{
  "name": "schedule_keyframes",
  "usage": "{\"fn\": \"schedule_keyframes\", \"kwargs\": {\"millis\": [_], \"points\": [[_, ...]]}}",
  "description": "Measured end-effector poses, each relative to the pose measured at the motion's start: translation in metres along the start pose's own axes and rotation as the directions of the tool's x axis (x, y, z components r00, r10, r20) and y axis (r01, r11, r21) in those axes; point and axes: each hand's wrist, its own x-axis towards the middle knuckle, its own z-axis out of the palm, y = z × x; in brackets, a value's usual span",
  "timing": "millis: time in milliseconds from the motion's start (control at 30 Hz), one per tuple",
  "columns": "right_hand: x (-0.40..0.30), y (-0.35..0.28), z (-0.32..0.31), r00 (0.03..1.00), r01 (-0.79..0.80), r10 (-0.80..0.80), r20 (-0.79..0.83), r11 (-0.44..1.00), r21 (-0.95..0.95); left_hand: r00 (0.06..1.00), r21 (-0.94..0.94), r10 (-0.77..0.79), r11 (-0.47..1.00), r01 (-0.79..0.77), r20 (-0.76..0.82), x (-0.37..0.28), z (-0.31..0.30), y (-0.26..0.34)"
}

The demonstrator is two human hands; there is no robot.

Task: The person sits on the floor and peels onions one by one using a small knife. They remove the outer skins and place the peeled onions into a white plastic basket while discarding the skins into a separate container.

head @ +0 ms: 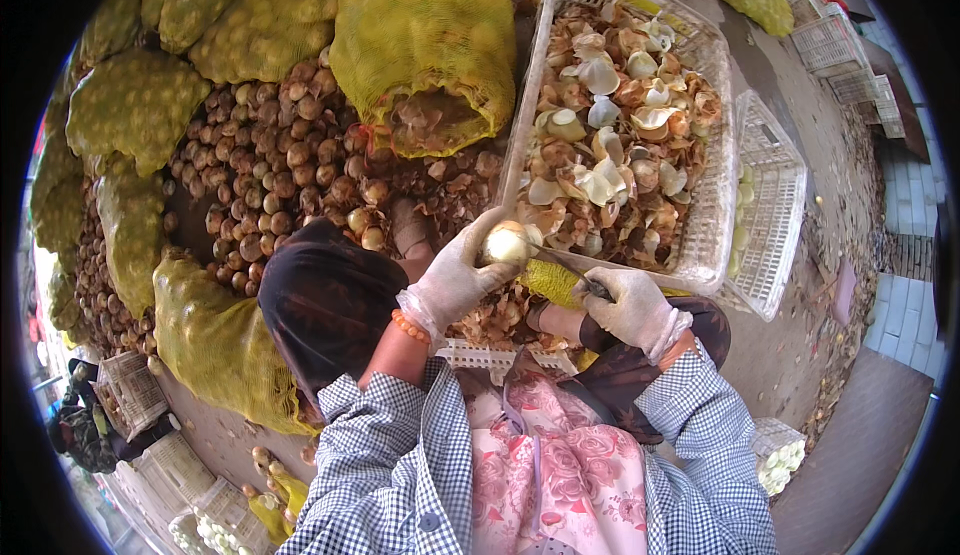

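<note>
In my gloved left hand point(457, 266) is a pale onion point(507, 244), its outer skin partly off. My gloved right hand point(626, 306) grips the dark handle of a knife point(559, 261), whose blade reaches left to the onion's right side. Just beyond both hands stands a white plastic crate point(716, 180) heaped with onion skins point(611, 135). Under my hands, more loose brown skins point(487, 319) lie between my legs. The exact contact of the blade tip with the onion is hard to make out.
Loose unpeeled onions point(262, 172) spread across the ground at left, among yellow mesh sacks point(262, 26). An opened mesh sack point(424, 37) stands ahead. A second white crate point(772, 210) with pale onions sits right of the skins crate. At far left a person point(82, 420) is beside crates.
</note>
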Motion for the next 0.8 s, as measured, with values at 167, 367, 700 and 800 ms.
{"fn": "schedule_keyframes", "kwargs": {"millis": [167,367,700,800], "points": [[0.008,-0.014,-0.009,0.999,0.029,-0.024,0.044,0.992,-0.124,1.0,-0.074,-0.001,0.997,0.003,0.027,0.001,-0.001,0.001],[0.014,-0.015,-0.011,0.997,0.06,-0.052,0.049,0.983,-0.174,0.997,-0.206,-0.06,0.976,0.067,0.044,0.002,-0.004,0.001],[-0.007,0.029,0.009,0.996,-0.018,-0.006,-0.091,0.966,-0.257,0.997,-0.448,-0.066,0.891,0.073,0.031,0.007,-0.02,-0.024],[-0.01,0.03,0.02,0.98,0.003,-0.029,-0.195,0.991,-0.133,0.997,-0.458,-0.076,0.886,0.078,0.023,0.006,-0.021,-0.025]]}}
